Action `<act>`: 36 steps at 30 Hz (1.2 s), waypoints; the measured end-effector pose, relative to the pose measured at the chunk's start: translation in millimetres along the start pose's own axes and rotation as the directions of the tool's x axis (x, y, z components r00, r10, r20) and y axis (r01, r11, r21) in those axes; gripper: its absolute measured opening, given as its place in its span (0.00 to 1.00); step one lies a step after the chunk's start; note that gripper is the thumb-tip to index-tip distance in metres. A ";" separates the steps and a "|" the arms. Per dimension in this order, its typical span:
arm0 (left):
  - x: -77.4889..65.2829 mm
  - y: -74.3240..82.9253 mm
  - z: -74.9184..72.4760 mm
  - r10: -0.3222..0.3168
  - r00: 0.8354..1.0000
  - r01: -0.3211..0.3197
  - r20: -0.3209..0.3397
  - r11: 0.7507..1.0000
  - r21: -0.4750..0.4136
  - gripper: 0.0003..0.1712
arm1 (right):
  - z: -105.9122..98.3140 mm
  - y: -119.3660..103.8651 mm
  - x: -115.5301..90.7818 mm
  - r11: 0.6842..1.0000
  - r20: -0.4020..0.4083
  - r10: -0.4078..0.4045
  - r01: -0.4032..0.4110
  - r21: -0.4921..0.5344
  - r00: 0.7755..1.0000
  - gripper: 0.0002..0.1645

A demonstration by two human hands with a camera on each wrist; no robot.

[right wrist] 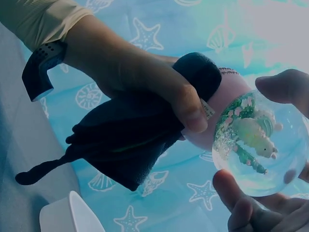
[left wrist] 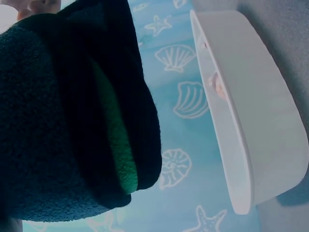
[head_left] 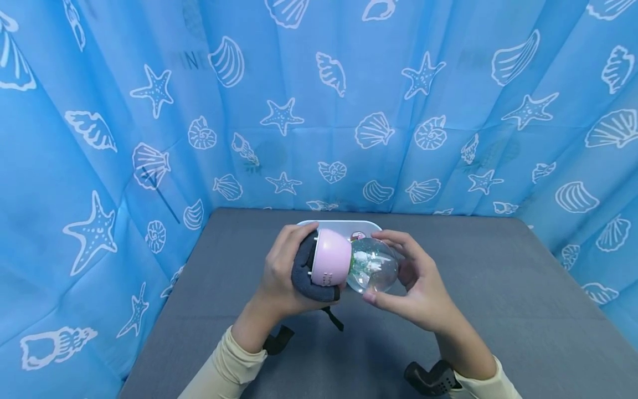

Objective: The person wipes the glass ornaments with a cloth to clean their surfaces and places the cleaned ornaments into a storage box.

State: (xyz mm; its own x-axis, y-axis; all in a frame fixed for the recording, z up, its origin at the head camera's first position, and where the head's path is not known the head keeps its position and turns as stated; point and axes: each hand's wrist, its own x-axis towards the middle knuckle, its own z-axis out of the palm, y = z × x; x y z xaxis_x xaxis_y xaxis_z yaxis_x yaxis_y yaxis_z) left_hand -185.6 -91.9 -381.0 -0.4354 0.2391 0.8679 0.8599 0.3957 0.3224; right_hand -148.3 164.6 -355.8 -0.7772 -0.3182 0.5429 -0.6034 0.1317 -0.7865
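A snow globe with a pink base (head_left: 333,257) and a clear ball (head_left: 381,266) lies sideways between my two hands, above the table. My left hand (head_left: 274,277) grips the base through a dark grey cloth (head_left: 305,280). In the right wrist view the cloth (right wrist: 125,130) hangs in folds below the left thumb, with a strap trailing from it. The left wrist view shows a green strip (left wrist: 118,135) between its dark edges. Thumb and fingers of my right hand (head_left: 423,285) hold the ball, where a pale animal figure (right wrist: 256,137) stands among green leaves and pink flowers.
Behind the hands a white tub (head_left: 339,224) stands on the grey table (head_left: 239,249), with a small pink and red item (head_left: 358,235) at its inside. A blue curtain (head_left: 309,144) printed with shells and starfish hangs around the table's back and sides.
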 end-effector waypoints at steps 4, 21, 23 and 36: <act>-1.1 1.6 -0.9 -0.010 1.000 0.010 0.007 1.000 -0.010 0.60 | 1.5 1.0 -0.8 0.998 -0.048 0.004 -0.007 -0.070 0.999 0.48; 0.3 5.8 0.1 0.058 0.998 -0.058 0.009 0.998 -0.017 0.65 | 5.1 11.2 0.8 0.992 -0.135 0.072 -0.085 -0.093 0.988 0.18; 0.5 5.9 0.6 0.065 0.998 -0.065 0.012 0.998 -0.009 0.65 | 4.8 11.2 1.1 0.992 -0.140 0.079 -0.092 -0.087 0.987 0.17; 0.1 4.3 2.6 0.113 0.994 -0.113 0.005 0.992 0.052 0.62 | 4.7 7.4 4.2 0.965 -0.145 0.259 -0.262 -0.001 0.955 0.13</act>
State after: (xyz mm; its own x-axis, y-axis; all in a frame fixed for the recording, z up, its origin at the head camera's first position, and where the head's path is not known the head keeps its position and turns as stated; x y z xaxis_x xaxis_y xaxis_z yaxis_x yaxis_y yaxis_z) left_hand -182.7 -87.9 -380.4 -0.3365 0.2870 0.8969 0.8887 0.4118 0.2017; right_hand -155.2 159.9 -360.8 -0.9244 -0.1338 0.3571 -0.3787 0.2118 -0.9010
